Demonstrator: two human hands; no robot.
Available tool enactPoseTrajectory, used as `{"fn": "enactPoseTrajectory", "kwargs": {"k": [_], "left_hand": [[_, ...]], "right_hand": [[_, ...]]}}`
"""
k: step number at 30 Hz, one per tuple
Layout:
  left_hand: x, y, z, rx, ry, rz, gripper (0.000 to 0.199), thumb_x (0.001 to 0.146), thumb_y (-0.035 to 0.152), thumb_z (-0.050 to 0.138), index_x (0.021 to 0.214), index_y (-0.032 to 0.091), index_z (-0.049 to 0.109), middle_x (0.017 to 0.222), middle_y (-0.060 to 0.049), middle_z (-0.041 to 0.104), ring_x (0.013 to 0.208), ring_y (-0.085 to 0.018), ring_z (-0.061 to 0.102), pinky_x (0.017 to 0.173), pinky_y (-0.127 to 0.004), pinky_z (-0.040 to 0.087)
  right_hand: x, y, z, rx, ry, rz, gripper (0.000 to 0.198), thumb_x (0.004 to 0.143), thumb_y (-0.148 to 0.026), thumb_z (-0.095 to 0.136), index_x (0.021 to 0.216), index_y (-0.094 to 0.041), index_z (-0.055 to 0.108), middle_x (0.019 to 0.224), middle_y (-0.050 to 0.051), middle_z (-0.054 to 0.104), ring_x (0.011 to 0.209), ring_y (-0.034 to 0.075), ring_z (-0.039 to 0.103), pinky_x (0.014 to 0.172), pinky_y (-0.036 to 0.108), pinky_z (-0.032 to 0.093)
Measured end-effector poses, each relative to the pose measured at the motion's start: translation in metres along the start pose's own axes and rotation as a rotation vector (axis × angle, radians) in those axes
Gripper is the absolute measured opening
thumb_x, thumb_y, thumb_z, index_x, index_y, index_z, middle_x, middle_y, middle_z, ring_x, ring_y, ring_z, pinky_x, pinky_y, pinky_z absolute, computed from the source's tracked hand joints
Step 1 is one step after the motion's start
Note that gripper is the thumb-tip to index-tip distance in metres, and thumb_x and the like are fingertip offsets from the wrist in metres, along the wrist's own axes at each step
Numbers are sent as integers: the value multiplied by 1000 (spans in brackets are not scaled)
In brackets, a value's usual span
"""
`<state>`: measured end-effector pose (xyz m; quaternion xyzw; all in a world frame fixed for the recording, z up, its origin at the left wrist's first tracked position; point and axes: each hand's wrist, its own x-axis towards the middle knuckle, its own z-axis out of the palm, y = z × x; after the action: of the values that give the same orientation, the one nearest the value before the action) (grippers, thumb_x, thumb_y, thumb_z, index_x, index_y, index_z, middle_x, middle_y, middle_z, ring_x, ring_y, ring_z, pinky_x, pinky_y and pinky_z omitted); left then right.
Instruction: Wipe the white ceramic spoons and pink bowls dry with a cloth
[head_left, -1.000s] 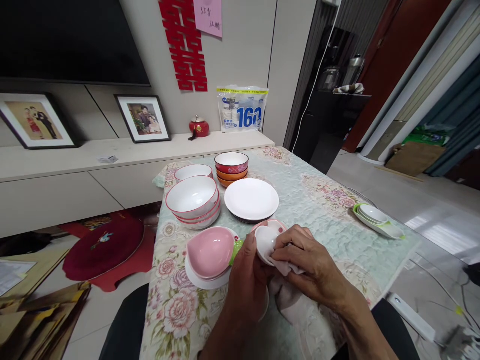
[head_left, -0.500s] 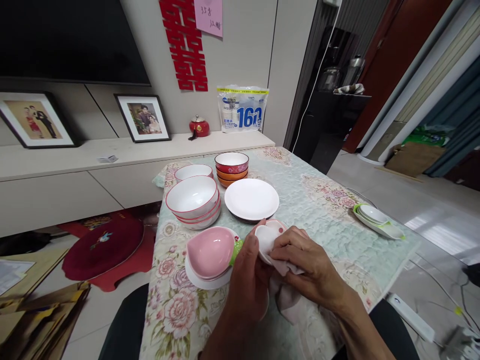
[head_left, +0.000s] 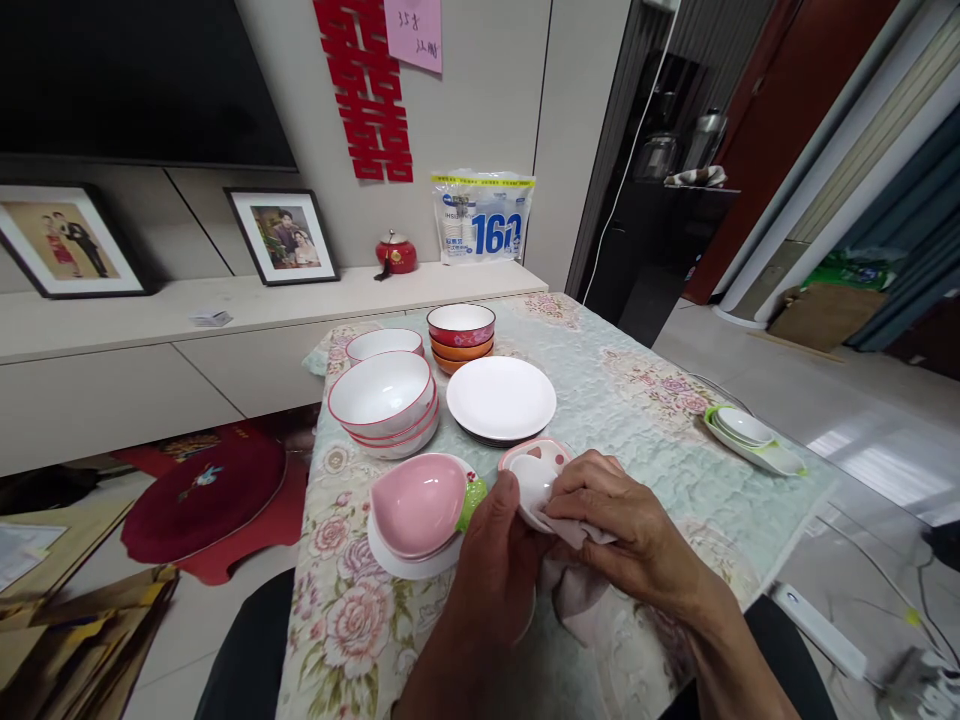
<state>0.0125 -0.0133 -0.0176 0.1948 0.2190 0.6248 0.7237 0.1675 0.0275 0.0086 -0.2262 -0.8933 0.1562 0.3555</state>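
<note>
A small white dish (head_left: 531, 482) is tilted in my left hand (head_left: 495, 550), whose thumb lies along its near side. My right hand (head_left: 626, 515) grips a pale pinkish cloth (head_left: 581, 600) and presses part of it against the dish's right side; the rest of the cloth hangs below. Just behind the held dish is a dish with a pink rim and red dots (head_left: 551, 450), partly hidden by it. To the left of my hands, a pink strawberry-shaped bowl (head_left: 416, 505) with a green leaf handle (head_left: 471, 503) rests on a white plate (head_left: 405, 570).
Beyond my hands stand stacked white plates (head_left: 501, 398), red-rimmed white bowls (head_left: 382, 395) and orange and red bowls (head_left: 461, 335). Green-edged small dishes (head_left: 742, 430) sit by the right edge of the flowered tablecloth (head_left: 367, 625). A red stool (head_left: 210, 500) is at left.
The held dish has turned a little in my hands, and more of the dotted dish behind it shows. My right hand's fingers have shifted slightly with the cloth.
</note>
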Motion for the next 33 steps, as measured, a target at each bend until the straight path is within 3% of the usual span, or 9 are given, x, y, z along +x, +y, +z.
{"fn": "enactPoseTrajectory", "kwargs": {"k": [4, 8, 10, 15, 20, 24, 28, 33], "left_hand": [[3, 1, -2, -84, 0, -70, 57, 100, 57, 40, 130, 16, 66, 125, -13, 73, 118, -31, 64, 97, -41, 52], [3, 0, -3, -88, -8, -131, 59, 100, 58, 39, 128, 14, 67, 120, -14, 74, 112, -30, 67, 86, -37, 56], [2, -2, -4, -43, 10, -133, 55, 100, 57, 42, 126, 15, 68, 119, -15, 75, 107, -29, 69, 82, -36, 56], [-2, -2, -3, 182, 34, 57, 33, 96, 36, 62, 124, 22, 71, 130, -10, 71, 117, -27, 63, 90, -36, 53], [1, -4, -4, 266, -81, 65, 15, 88, 24, 73, 102, 21, 77, 98, -4, 78, 92, -19, 67, 83, -29, 49], [1, -9, -8, 232, -87, 60, 19, 89, 22, 73, 108, 22, 76, 97, -2, 77, 92, -17, 65, 83, -28, 48], [0, -14, -11, 280, 7, 55, 25, 86, 20, 76, 111, 22, 73, 97, -1, 74, 92, -17, 62, 84, -29, 48], [2, -17, -16, 409, 49, 146, 12, 87, 22, 72, 99, 21, 72, 91, 1, 68, 86, -15, 57, 78, -27, 47]], "right_hand": [[2, -1, 3, -10, -13, -10, 23, 94, -14, 56, 111, -25, 67, 101, 6, 70, 98, 24, 62, 88, 45, 45], [2, -1, -1, 123, 59, 14, 11, 94, -20, 59, 102, -23, 67, 92, 5, 69, 90, 23, 63, 83, 42, 46], [-1, 2, -6, 244, 94, 97, 7, 93, -26, 65, 98, -22, 68, 90, 5, 68, 88, 23, 63, 80, 39, 48], [-14, 16, -11, 611, 181, 388, 25, 88, -45, 71, 93, -21, 72, 89, 5, 67, 81, 22, 62, 70, 32, 49], [-23, 30, -4, 753, 310, 587, 30, 83, -48, 75, 93, -20, 74, 84, 4, 66, 73, 19, 60, 64, 28, 49], [-19, 35, 4, 684, 405, 594, 25, 85, -43, 75, 97, -21, 76, 88, 4, 69, 78, 19, 63, 68, 28, 50], [-13, 31, 12, 406, 519, 498, 12, 85, -29, 76, 96, -25, 79, 97, 3, 67, 90, 20, 62, 78, 30, 49], [-5, 15, 19, 95, 506, 326, 26, 88, -15, 71, 110, -27, 76, 98, 4, 63, 91, 19, 61, 78, 31, 50]]}}
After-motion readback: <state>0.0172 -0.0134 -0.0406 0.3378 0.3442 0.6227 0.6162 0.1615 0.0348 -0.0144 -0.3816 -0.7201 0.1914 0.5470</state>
